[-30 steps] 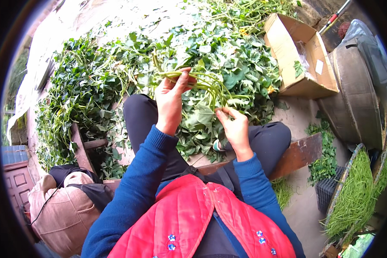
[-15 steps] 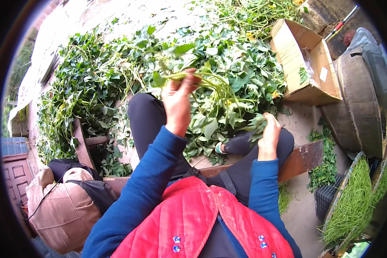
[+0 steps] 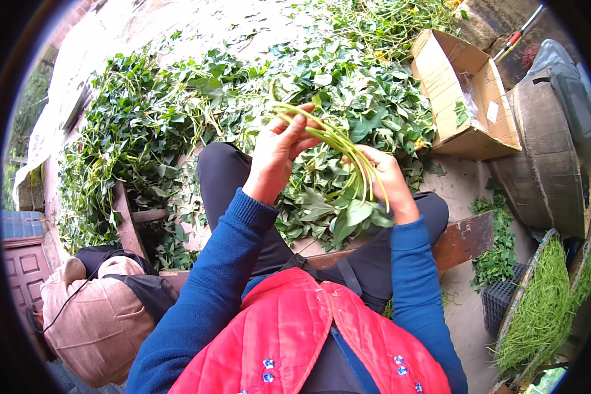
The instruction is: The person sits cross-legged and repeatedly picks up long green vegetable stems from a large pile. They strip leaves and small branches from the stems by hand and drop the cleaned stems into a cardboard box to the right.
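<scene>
In front of my lap my left hand (image 3: 279, 154) pinches a bunch of long green stems (image 3: 338, 139) between thumb and fingers. The stems arch over to the right and droop, with a few leaves (image 3: 358, 213) at their lower ends. My right hand (image 3: 391, 180) is closed at the drooping part, its fingers partly hidden behind the stems. Beneath both hands spreads a large heap of leafy green vines (image 3: 230, 85), reaching up to my knees.
An open cardboard box (image 3: 446, 98) stands at the right, beside a large round brown container (image 3: 545, 154). Nearer lie a basket of cut green stems (image 3: 535, 308) and a dark plastic crate (image 3: 499, 302). On my left sits another person (image 3: 102, 315), bent forward. A wooden bench plank (image 3: 463, 243) runs under me.
My right hand has moved up and left to the stems, and the leaves it held are gone from it. The bunch in my left hand now shows mostly bare stems at its upper end.
</scene>
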`<state>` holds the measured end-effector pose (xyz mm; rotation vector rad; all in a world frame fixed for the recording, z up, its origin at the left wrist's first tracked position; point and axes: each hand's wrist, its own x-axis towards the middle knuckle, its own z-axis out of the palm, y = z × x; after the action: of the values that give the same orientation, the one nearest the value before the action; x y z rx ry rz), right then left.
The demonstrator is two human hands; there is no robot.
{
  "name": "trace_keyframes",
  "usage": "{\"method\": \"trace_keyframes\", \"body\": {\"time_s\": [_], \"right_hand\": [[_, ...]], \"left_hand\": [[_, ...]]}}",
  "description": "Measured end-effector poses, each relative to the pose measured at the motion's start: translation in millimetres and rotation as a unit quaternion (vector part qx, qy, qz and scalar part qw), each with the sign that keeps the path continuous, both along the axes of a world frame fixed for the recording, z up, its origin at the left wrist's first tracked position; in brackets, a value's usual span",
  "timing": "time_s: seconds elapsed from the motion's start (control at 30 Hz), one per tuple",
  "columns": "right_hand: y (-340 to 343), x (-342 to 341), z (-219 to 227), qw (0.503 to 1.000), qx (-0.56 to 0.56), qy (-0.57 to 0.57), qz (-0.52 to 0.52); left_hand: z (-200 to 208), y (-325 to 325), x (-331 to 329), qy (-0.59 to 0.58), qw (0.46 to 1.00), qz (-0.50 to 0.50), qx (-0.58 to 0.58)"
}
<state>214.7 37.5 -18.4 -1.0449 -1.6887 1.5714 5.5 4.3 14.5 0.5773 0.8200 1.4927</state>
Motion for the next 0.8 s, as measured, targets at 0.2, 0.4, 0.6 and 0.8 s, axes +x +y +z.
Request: {"method": "trace_keyframes", "body": {"time_s": [0.2,0.4,0.6,0.8], "right_hand": [[-18,-12,3,0.996,-0.039,0.073,-0.032],[-4,12,30,0.998,-0.006,-0.067,-0.02],[-6,47,46,0.983,0.045,-0.178,-0.012],[-13,39,33,0.987,0.094,-0.133,0.01]], "left_hand": [[-18,-6,5,0.079,0.99,-0.106,-0.043],[-15,-7,5,0.134,0.984,-0.116,-0.019],[-16,3,-10,0.118,0.993,0.02,-0.012],[-18,3,-2,0.139,0.989,0.035,0.026]]}}
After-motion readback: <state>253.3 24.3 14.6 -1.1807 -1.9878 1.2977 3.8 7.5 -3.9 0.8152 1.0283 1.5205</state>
